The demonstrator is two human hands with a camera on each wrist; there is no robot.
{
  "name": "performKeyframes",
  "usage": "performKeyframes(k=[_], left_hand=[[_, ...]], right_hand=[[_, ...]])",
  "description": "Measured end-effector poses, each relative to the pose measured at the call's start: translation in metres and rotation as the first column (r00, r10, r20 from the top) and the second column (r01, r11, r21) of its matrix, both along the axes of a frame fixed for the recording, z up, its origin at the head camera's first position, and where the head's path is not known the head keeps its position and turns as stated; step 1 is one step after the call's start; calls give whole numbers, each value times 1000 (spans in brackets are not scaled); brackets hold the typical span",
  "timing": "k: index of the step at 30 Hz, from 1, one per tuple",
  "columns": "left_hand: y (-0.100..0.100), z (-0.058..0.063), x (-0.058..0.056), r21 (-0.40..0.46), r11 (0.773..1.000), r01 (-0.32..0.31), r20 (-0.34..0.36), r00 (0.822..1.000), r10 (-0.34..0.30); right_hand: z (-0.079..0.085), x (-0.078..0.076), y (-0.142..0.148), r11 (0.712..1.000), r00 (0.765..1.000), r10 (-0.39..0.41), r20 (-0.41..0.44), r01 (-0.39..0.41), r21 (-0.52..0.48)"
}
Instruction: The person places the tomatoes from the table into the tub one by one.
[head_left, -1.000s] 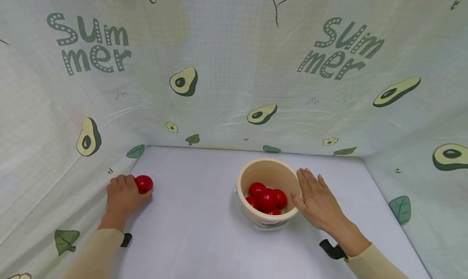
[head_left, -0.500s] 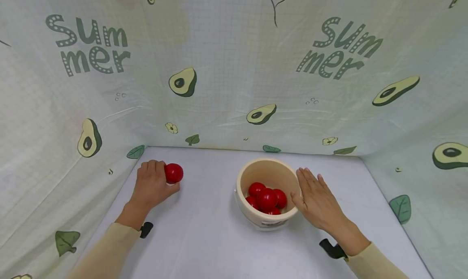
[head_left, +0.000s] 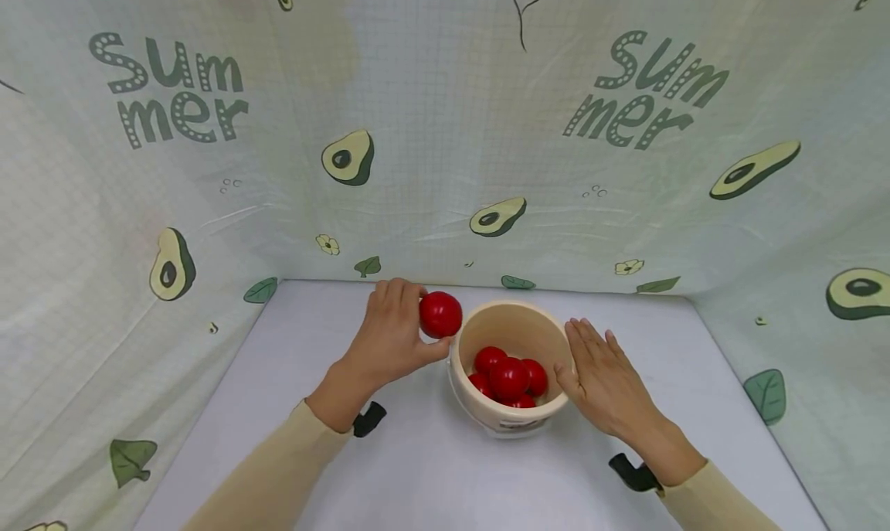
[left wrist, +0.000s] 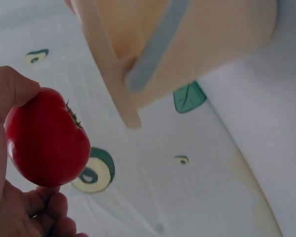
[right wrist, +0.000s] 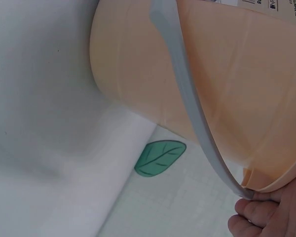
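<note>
My left hand [head_left: 389, 334] grips a red tomato [head_left: 441, 315] between thumb and fingers, just left of the rim of a peach-coloured bucket [head_left: 521, 330]. In the left wrist view the held tomato [left wrist: 47, 138] shows its green stem end, with the bucket [left wrist: 222, 44] above and to the right. Several red tomatoes [head_left: 510, 378] lie in the bucket. Flat, with fingers straight, my right hand [head_left: 603, 380] rests against the bucket's right rim. The right wrist view shows the bucket's grey handle [right wrist: 192, 106] hanging down its side, close to the fingers.
The bucket stands on a white table [head_left: 417, 469]. A pale cloth [head_left: 431, 129] printed with avocados, leaves and lettering hangs behind and along both sides. Each wrist carries a black strap piece, such as the left one [head_left: 369, 420].
My left hand has carried the tomato from the table's left side rightward and up to the bucket's left rim. The right hand and the bucket have stayed in place.
</note>
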State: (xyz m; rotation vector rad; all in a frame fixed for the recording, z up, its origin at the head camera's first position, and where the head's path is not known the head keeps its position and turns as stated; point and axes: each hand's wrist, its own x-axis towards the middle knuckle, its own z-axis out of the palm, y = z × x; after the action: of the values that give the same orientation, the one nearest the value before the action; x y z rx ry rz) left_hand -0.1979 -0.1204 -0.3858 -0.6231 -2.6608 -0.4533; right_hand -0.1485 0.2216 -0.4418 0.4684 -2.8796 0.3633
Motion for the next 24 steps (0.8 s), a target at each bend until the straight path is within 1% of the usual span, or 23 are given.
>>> performKeyframes(k=[2, 5, 7, 9, 12, 15, 20, 24], left_hand=[[19, -1, -1, -13, 999, 40, 18, 999, -40], [43, -6, -4, -52, 995, 80, 54, 996, -77], [54, -10, -6, -88, 992, 90, 72, 994, -84], [61, -15, -7, -119, 990, 77, 86, 994, -67], [66, -20, -8, -159, 986, 57, 103, 994, -40], [67, -25, -7, -186, 981, 52, 134, 991, -27], [65, -29, -4, -183, 982, 48, 172, 985, -16], [63, -31, -2, -186, 982, 38, 157, 988, -8]], right_hand=[[-1, 0, 0, 1000, 1000, 0, 3, 0, -2], [-1, -1, 0, 1000, 1000, 0, 3, 0, -3], [-1, -1, 0, 1000, 1000, 0, 2, 0, -4], [-1, -1, 0, 1000, 1000, 0, 2, 0, -3], [-1, -1, 0, 1000, 1000, 1, 1, -1, -2], [-1, 0, 0, 1000, 1000, 1, -2, -1, -2], [-1, 0, 0, 1000, 1000, 4, -11, -4, -8], [-1, -1, 1, 1000, 1000, 6, -11, -7, -14]])
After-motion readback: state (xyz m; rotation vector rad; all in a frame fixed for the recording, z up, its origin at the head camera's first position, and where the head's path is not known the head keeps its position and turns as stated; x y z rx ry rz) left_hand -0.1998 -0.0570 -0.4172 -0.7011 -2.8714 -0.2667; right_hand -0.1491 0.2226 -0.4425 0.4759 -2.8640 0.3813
